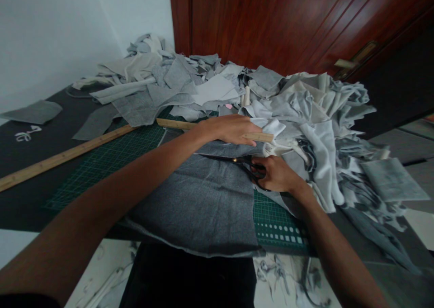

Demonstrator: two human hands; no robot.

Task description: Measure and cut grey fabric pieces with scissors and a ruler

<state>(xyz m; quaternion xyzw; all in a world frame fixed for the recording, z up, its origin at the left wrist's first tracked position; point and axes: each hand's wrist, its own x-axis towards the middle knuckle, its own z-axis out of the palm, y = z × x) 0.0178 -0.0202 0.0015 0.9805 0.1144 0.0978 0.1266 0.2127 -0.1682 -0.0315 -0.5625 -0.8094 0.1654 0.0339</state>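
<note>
A dark grey piece of cloth [203, 204] lies over the green cutting mat [271, 208] and drapes past the table's front edge. My left hand [230, 129] is closed over a short wooden ruler [176, 124], holding it down along the cloth's far side; its fingers lie on both sides of the wood. Black scissors [235, 160] sit in my right hand [278, 174], with fingers in the handle loops. Their blades point left, at the cloth just on the near side of the ruler. The lower blade is partly hidden by the cloth.
Grey and white fabric scraps [152, 97] are heaped along the table's back and right side. A long wooden ruler [68, 156] slants across the left. White chalk-like marks [27, 134] show on the dark table [20, 199]. Behind stands a brown door [271, 23]; scraps litter the floor.
</note>
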